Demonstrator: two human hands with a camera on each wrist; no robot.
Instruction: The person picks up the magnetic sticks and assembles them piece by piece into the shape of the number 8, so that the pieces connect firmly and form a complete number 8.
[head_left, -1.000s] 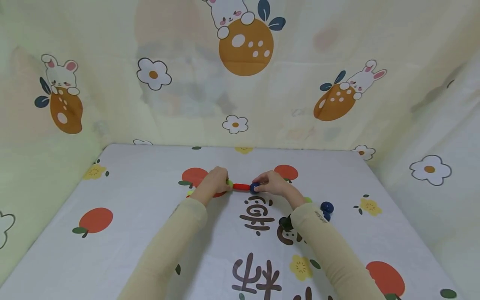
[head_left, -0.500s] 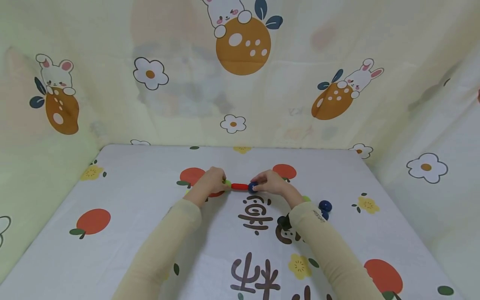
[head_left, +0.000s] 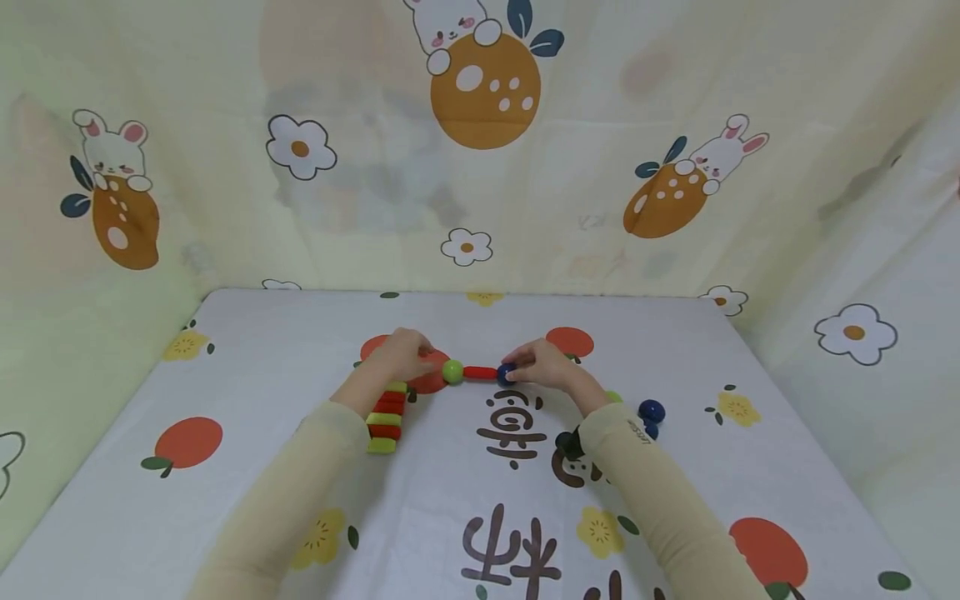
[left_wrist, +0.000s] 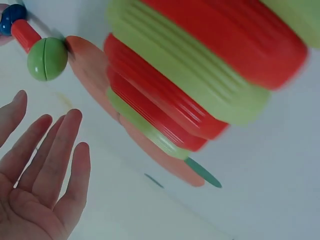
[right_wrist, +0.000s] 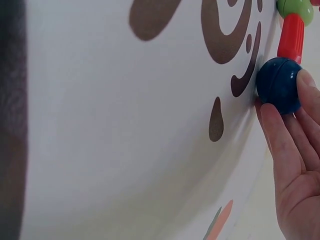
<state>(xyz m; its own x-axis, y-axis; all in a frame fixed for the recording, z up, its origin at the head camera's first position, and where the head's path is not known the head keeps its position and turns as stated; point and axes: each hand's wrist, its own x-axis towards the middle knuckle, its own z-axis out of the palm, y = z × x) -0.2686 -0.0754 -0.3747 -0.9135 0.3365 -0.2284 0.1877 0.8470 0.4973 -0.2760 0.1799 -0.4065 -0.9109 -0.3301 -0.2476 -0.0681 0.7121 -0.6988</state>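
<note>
A red rod [head_left: 480, 373] joins a green ball [head_left: 452, 372] on its left to a dark blue ball [right_wrist: 278, 85] on its right, lying on the white tablecloth. My right hand [head_left: 543, 365] holds the blue ball between thumb and fingers. My left hand [left_wrist: 42, 175] is off the green ball, its fingers extended and holding nothing. Close by the left wrist lies a row of red and green rods [head_left: 386, 419], side by side; the left wrist view shows their ribbed surfaces large.
Two more dark blue balls [head_left: 651, 412] lie right of the right forearm. A green piece [head_left: 614, 397] shows partly behind the right wrist. Printed fruit, flowers and brown characters mark the cloth. A patterned curtain [head_left: 360, 208] rises behind the table's far edge.
My left hand has let go of the green ball and moved left, bringing the ball and the row of rods into view. My right hand stays on the blue ball.
</note>
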